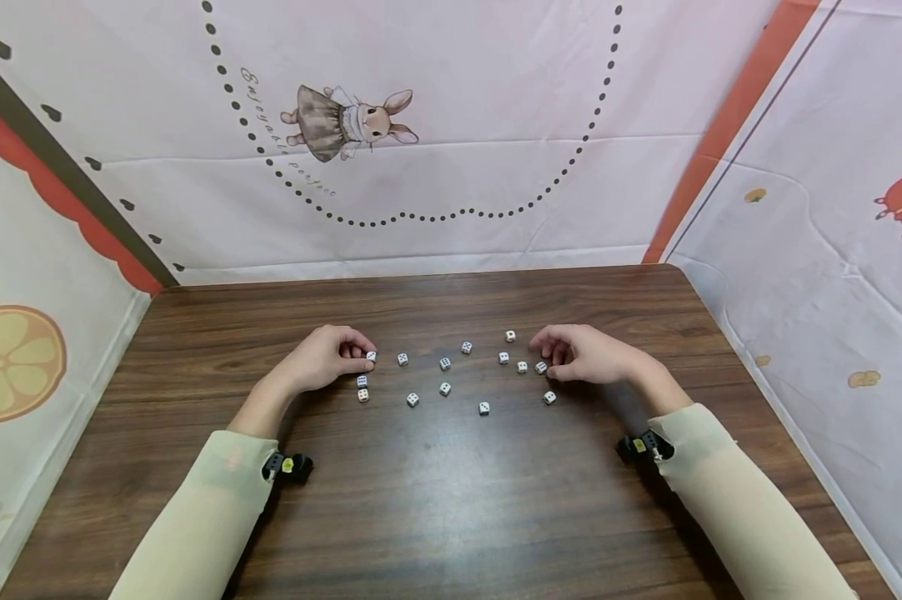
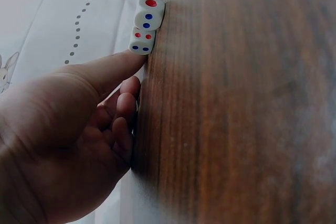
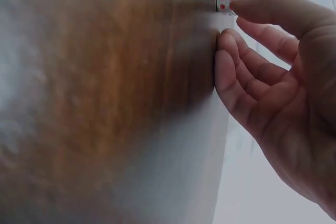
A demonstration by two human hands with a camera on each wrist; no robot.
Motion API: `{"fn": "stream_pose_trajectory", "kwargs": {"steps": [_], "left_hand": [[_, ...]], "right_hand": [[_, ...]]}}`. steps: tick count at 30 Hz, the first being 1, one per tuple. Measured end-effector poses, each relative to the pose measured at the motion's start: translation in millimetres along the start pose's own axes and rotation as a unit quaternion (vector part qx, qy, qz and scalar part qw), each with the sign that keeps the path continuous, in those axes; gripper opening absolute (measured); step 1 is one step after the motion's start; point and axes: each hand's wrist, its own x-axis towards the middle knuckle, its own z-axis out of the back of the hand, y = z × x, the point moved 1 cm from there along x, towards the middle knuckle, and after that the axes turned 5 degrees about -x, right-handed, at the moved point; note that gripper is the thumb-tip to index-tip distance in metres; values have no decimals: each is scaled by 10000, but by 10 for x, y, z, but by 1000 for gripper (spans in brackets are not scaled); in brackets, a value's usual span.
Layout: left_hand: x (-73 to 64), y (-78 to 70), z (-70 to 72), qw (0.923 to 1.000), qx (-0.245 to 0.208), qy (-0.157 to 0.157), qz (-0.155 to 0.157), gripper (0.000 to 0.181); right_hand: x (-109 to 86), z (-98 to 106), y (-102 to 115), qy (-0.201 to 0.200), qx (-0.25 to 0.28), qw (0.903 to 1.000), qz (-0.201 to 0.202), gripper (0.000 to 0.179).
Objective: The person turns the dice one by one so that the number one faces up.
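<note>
- Left hand (image 1: 319,360): thumb and forefinger are closed on a held die (image 1: 372,357), which is pinched by opposite sides near the far half of the table; the other fingers are curled beneath.
- Right hand (image 1: 589,354): thumb and forefinger are parted, the remaining fingers loosely bent; a second die (image 1: 542,367) is met by or lies just beside the thumb tip; no firm grip on it is shown.
- Close by: two dice (image 1: 363,395) are set near each other on the near side of the left hand; whether they touch cannot be told; further dice (image 1: 445,363) are scattered between the hands, with red or blue pips.
- Handling, as judged: each die is probably light, hard and stiff, hardly fragile; its rounded corners and smooth sides may slip; it is best taken by two opposite upright faces, with the fingertips kept low; neighbouring dice could be nudged.
- Surface: a dark brown, wood-grained table (image 1: 458,517) is seen, flat and faintly glossy; dice could be slid across it easily, it is judged.
- Room: the table is bordered by pale printed cloth (image 1: 496,100), marked with a rabbit (image 1: 346,125) and an orange slice (image 1: 16,364); a small camera (image 1: 297,468) is worn at the left cuff.
</note>
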Motion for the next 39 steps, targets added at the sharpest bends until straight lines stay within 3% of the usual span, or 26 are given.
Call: {"fn": "stream_pose_trajectory", "kwargs": {"steps": [6, 13, 23, 29, 39], "left_hand": [[-2, -6, -2, 10000, -3, -6, 9, 16], [-10, -7, 2, 10000, 9, -8, 17, 15], [-8, -2, 4, 10000, -19, -16, 46, 16], [2, 18, -2, 10000, -37, -6, 47, 17], [18, 36, -7, 10000, 1, -10, 54, 18]], "right_hand": [[2, -50, 52, -90, -485, 9984, 262, 28], [19, -70, 65, -177, -572, 9976, 335, 15], [60, -82, 75, -295, -540, 9981, 86, 12], [70, -79, 52, -489, -593, 9969, 185, 13], [37, -68, -18, -460, -466, 9978, -84, 11]]}}
